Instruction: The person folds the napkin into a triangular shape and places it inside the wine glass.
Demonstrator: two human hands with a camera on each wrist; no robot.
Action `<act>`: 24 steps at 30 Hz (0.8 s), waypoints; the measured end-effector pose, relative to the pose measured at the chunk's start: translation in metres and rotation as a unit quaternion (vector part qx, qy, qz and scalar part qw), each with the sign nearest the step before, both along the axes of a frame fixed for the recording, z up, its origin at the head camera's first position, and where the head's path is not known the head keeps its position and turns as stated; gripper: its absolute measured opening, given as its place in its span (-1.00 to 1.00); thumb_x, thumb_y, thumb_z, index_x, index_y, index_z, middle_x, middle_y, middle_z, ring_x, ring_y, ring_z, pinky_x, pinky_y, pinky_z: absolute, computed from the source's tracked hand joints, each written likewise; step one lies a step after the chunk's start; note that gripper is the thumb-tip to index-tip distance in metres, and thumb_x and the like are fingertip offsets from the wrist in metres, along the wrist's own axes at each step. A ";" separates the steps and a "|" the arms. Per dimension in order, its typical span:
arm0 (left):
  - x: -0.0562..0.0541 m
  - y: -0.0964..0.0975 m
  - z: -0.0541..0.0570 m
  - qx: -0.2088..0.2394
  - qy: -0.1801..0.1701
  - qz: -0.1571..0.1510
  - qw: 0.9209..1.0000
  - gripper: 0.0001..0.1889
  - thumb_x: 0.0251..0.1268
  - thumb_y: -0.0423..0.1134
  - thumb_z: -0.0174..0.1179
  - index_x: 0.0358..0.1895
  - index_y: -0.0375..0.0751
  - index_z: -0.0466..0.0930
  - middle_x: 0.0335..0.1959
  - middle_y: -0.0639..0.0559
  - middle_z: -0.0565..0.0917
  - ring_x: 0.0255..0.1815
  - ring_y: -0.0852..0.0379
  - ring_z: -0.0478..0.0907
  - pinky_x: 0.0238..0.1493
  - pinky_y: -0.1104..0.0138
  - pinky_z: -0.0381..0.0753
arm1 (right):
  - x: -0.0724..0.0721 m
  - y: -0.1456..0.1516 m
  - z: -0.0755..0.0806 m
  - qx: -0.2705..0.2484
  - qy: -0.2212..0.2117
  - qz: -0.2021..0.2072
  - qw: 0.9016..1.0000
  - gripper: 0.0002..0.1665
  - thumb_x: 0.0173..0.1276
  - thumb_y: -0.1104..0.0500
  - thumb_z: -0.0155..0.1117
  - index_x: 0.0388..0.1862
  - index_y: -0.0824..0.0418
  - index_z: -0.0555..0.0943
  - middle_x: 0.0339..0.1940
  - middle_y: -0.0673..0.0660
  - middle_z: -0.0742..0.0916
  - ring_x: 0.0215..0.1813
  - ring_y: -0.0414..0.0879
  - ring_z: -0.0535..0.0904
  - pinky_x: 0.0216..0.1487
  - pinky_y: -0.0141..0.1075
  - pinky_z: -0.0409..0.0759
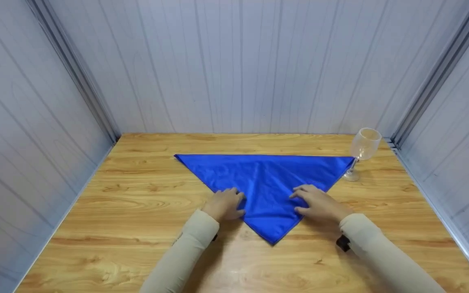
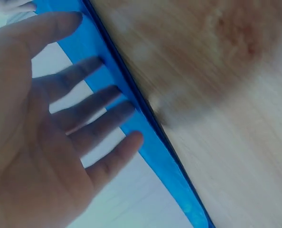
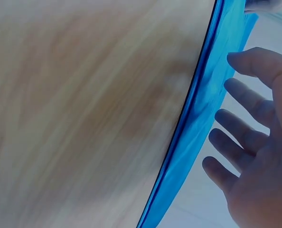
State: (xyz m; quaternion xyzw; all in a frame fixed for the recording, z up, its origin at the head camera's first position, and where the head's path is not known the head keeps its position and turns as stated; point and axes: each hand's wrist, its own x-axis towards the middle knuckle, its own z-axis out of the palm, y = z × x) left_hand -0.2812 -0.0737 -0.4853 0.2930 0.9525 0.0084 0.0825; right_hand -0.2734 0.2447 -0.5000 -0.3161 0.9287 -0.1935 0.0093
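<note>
A blue cloth [image 1: 259,175] lies folded into a triangle, its long edge toward the back wall and one corner pointing at the person. Over its left slanting edge is the left hand [image 1: 224,204], fingers spread and slightly bent, holding nothing. The right hand [image 1: 318,203] is above the opposite slanting edge, likewise with loose, parted fingers. In the left wrist view, the open palm [image 2: 41,133] shows with the cloth's edge [image 2: 145,114] beyond the fingertips. The right wrist view shows the other palm [image 3: 259,156] empty beside the cloth [image 3: 193,118].
A clear stemmed glass [image 1: 364,144] stands at the back right, overlapping the cloth's right corner in the head view. Pale panelled walls [image 1: 234,65] enclose the wooden table [image 1: 136,211] at the back and both sides.
</note>
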 end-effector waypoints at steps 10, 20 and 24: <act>0.016 0.000 -0.004 0.063 0.032 -0.130 0.989 -0.69 0.37 -0.06 0.28 0.08 -0.07 0.69 -0.08 0.01 0.63 -0.05 0.03 0.59 0.01 0.13 0.59 | 0.014 -0.015 -0.001 -0.002 -0.007 0.050 0.999 -0.65 0.34 0.16 0.36 0.08 0.25 0.67 0.20 0.24 0.60 0.27 0.19 0.46 0.31 0.10 0.39; 0.030 0.011 -0.007 0.088 0.074 -0.220 0.969 -0.77 0.23 -0.07 0.39 -0.06 0.06 0.75 -0.22 0.13 0.60 -0.20 0.17 0.55 -0.19 0.26 0.55 | 0.028 -0.026 -0.006 -0.006 -0.012 0.087 0.996 -0.69 0.33 0.02 0.42 -0.02 0.13 0.70 -0.11 -0.04 0.59 -0.05 -0.16 0.47 0.00 -0.17 0.54; 0.033 0.014 -0.009 0.088 0.092 -0.250 0.960 -0.80 0.15 -0.10 0.43 -0.14 0.09 0.76 -0.27 0.18 0.64 -0.24 0.21 0.57 -0.24 0.27 0.55 | 0.035 -0.029 -0.007 -0.018 0.000 0.118 0.993 -0.72 0.30 0.02 0.45 -0.09 0.12 0.71 -0.17 -0.05 0.59 -0.13 -0.20 0.44 -0.10 -0.25 0.51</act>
